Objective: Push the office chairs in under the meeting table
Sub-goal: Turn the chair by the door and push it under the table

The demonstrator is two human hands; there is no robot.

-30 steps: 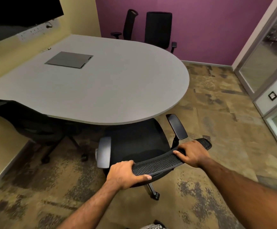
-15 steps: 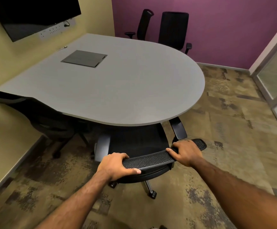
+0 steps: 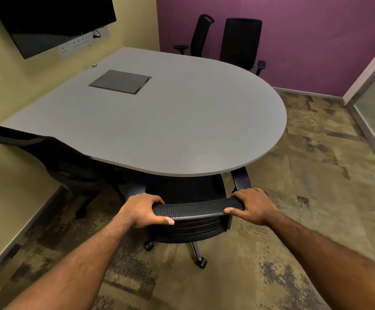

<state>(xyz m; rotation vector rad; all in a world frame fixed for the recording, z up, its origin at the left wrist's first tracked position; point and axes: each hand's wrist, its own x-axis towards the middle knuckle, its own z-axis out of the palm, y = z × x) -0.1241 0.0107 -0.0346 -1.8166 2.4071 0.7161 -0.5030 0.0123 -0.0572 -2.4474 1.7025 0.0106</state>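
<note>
A black mesh-backed office chair (image 3: 195, 210) stands at the near rounded edge of the grey meeting table (image 3: 164, 121). Its seat and most of both armrests are hidden under the tabletop. My left hand (image 3: 145, 209) grips the left end of the backrest's top edge. My right hand (image 3: 252, 205) grips the right end. A second black chair (image 3: 54, 157) sits tucked at the table's left side. Two more black chairs (image 3: 239, 42) stand at the far side against the purple wall.
A dark screen (image 3: 52, 21) hangs on the yellow wall at left, above a row of sockets. A grey cover plate (image 3: 120, 81) lies flush in the tabletop. A glass partition (image 3: 374, 104) runs along the right. Patterned carpet covers the floor.
The chair has rolled forward under the table with both hands on its backrest; the seat and armrests, visible a second ago, are now mostly covered. The view has moved closer.
</note>
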